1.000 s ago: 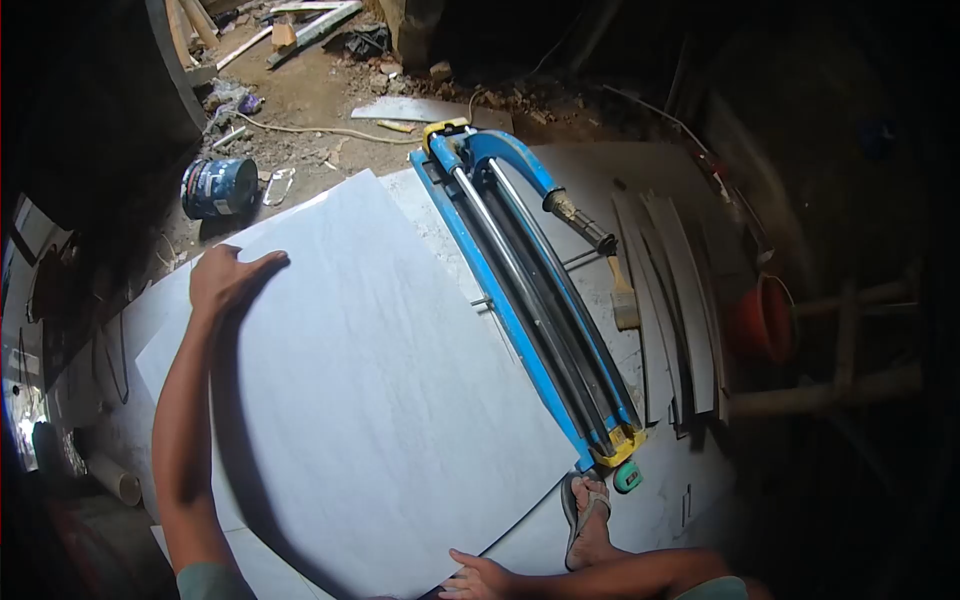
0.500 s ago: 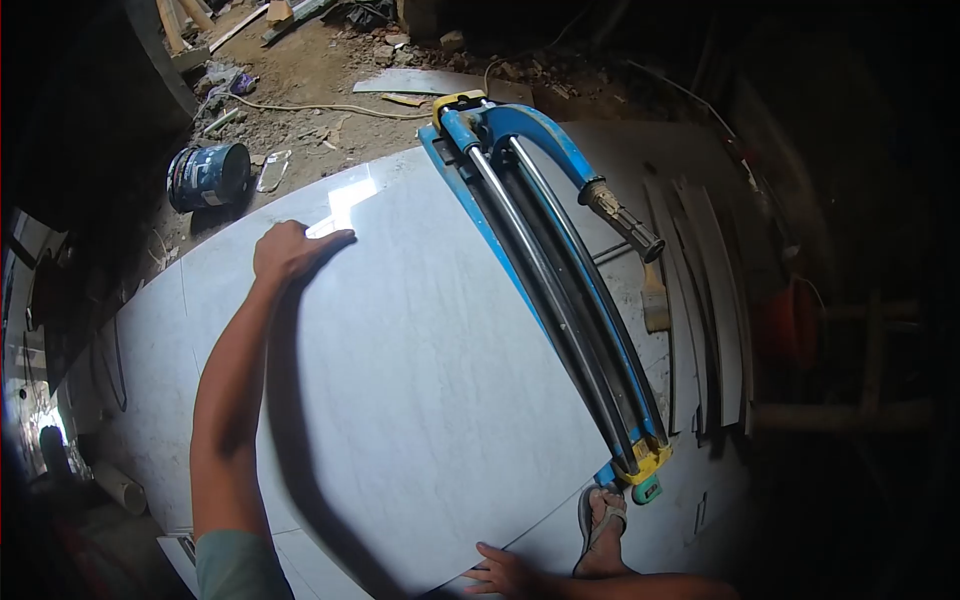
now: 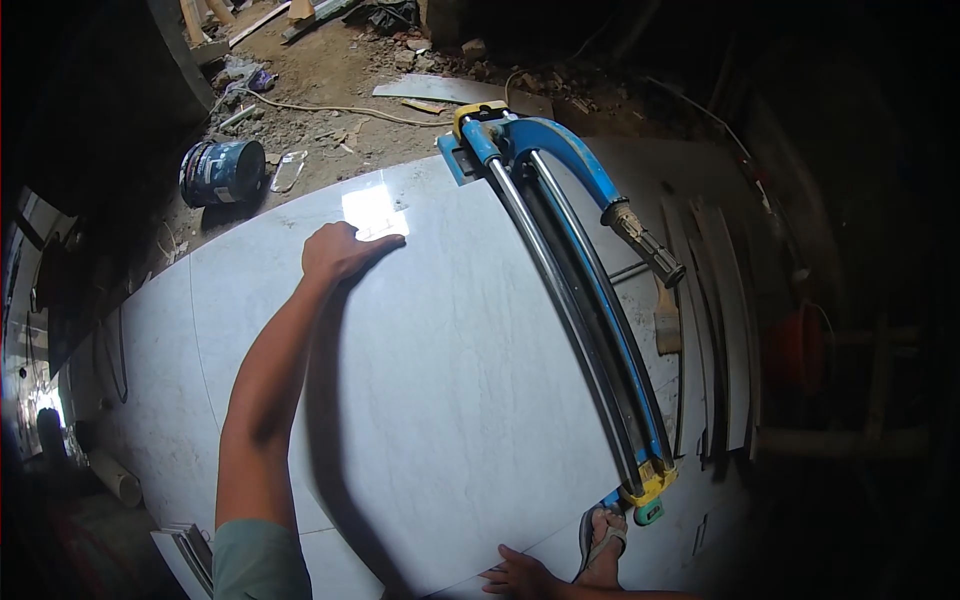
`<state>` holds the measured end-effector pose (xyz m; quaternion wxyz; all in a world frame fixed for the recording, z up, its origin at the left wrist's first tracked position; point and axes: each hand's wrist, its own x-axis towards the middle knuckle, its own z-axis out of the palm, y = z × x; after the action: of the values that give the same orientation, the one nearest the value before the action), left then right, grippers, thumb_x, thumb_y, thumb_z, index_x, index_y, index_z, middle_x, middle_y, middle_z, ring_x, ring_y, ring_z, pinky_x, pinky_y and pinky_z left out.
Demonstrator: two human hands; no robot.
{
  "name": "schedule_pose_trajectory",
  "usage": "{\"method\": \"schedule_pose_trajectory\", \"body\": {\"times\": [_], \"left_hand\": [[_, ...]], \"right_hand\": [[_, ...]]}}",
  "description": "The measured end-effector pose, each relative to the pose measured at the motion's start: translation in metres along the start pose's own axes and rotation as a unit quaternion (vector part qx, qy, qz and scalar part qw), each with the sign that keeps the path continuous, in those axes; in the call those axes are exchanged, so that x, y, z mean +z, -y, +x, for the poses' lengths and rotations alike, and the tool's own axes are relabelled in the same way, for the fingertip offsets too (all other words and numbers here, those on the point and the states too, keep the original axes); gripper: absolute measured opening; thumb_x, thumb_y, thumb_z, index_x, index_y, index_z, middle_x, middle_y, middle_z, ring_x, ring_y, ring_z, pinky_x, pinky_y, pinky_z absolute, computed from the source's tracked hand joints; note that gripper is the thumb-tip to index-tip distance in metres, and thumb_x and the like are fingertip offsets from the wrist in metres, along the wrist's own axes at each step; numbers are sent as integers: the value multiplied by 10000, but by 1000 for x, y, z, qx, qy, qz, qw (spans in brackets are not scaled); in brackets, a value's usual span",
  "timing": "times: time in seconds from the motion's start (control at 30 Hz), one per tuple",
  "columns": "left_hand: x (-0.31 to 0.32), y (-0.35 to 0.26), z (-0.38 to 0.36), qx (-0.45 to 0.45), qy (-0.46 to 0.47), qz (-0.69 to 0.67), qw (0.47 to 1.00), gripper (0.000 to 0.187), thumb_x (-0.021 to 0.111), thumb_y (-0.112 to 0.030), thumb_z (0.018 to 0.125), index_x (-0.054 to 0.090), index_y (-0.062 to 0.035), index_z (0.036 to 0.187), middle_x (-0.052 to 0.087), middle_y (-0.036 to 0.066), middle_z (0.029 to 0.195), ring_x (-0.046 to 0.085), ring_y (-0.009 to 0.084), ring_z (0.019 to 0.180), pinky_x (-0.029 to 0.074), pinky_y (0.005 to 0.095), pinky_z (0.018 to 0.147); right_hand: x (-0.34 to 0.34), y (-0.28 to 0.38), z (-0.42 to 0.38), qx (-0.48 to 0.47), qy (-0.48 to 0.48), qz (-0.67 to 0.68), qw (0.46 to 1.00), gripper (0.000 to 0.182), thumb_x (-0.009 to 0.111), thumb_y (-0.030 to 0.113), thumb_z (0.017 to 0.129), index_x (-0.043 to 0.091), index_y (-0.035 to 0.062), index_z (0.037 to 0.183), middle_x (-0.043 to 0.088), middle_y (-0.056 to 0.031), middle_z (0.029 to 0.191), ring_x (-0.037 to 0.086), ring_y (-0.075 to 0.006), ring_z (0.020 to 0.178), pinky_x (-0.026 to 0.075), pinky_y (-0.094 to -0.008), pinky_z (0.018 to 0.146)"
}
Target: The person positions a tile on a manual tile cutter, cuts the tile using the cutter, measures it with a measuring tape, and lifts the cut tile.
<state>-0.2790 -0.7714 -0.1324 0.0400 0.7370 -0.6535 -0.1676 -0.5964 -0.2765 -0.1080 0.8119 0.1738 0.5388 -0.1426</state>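
Observation:
A large glossy white tile (image 3: 460,370) with faint grey veining lies partly beneath the rails of a blue manual tile cutter (image 3: 570,285). My left hand (image 3: 338,252) is at the tile's far side, thumb stretched across the surface and fingers curled at its edge; the fingertips are hidden. By the near edge, my right hand (image 3: 522,575) rests with fingers spread and its thumb on the tile. The cutter's handle (image 3: 645,245) stands raised at the far end, with neither hand on it. My sandalled foot (image 3: 603,550) is beside the cutter's yellow near end.
Several narrow tile strips (image 3: 735,330) lie right of the cutter, near a paintbrush (image 3: 667,325). A dark blue bucket (image 3: 222,172) lies on the rubble floor at far left. An orange bucket (image 3: 808,345) stands in shadow at right. A cable (image 3: 340,112) crosses the dirt.
The tile has slid right, further under the cutter, covering more of its blue base. My left hand has moved right with it, and the view has shifted slightly.

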Motion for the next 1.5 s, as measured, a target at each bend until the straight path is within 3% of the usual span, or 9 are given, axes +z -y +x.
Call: {"method": "schedule_pose_trajectory", "body": {"times": [0.27, 0.37, 0.47, 0.57, 0.77, 0.93, 1.07, 1.17, 1.5], "left_hand": [[3, -14, 13, 3, 41, 2, 999, 1089, 579, -991, 618, 774, 42, 903, 757, 224, 919, 748, 358, 855, 580, 438, 752], [5, -14, 16, 9, 48, 1, 999, 1094, 583, -988, 618, 771, 46, 924, 758, 227, 935, 748, 361, 874, 582, 430, 769], [6, -11, 18, 12, 58, -3, 998, 1103, 584, -984, 621, 770, 51, 953, 759, 232, 955, 747, 366, 897, 582, 426, 787], [10, -11, 17, 21, 62, -15, 998, 1107, 583, -980, 625, 770, 55, 971, 759, 239, 971, 747, 370, 912, 583, 425, 795], [9, -11, 20, 27, 66, -15, 997, 1115, 591, -983, 607, 770, 62, 953, 758, 244, 971, 747, 370, 914, 584, 426, 788], [10, -12, 29, 24, 62, -15, 998, 1123, 602, -989, 579, 773, 61, 938, 760, 238, 960, 747, 369, 910, 584, 431, 788], [5, -18, 30, 22, 103, -21, 994, 1118, 628, -960, 613, 761, 66, 1038, 748, 259, 1046, 737, 382, 961, 577, 439, 829], [7, -18, 34, 27, 103, -25, 994, 1129, 626, -965, 607, 760, 66, 1047, 745, 263, 1061, 736, 382, 975, 577, 438, 833], [12, -7, 36, 28, 89, -29, 995, 1096, 636, -948, 593, 770, 51, 1025, 743, 267, 1072, 730, 372, 1008, 562, 424, 857]], "right_hand": [[-28, -14, 24, -56, 41, -83, 994, 418, 498, 288, 1092, 516, 21, 1414, 632, -196, 1248, 651, -314, 1059, 522, -518, 1032], [-41, -20, 50, 17, 10, 21, 1000, 1020, 684, 471, 962, 80, -95, 1558, 158, -327, 1610, 281, -440, 1503, 474, -544, 1117], [-36, -18, 47, 34, -23, 74, 996, 964, 672, 435, 978, 109, -92, 1557, 176, -305, 1610, 285, -428, 1505, 476, -530, 1123], [11, -1, 6, 46, -98, -27, 994, 422, 468, 339, 1104, 575, -1, 1329, 640, -190, 1226, 650, -312, 1055, 522, -498, 1013], [30, -13, 3, 42, -92, -32, 994, 437, 422, 351, 1119, 519, 16, 1384, 638, -164, 1201, 639, -289, 1100, 538, -425, 977], [-95, -92, 99, -89, 126, -33, 988, 348, 385, 263, 1131, 500, 37, 1369, 641, -132, 1176, 628, -265, 1096, 532, -414, 1010], [2, -49, 37, -19, -37, -17, 999, 293, 372, 238, 1134, 505, 57, 1322, 627, -101, 1071, 613, -225, 971, 543, -392, 948], [-94, -111, 108, -283, 240, -177, 911, 289, 353, 241, 1137, 529, 66, 1285, 600, -84, 1024, 582, -217, 905, 535, -393, 889], [1, -40, 42, -38, 63, -60, 995, 308, 354, 238, 1124, 564, 49, 1247, 610, -94, 1110, 570, -250, 1014, 492, -407, 950]]}}
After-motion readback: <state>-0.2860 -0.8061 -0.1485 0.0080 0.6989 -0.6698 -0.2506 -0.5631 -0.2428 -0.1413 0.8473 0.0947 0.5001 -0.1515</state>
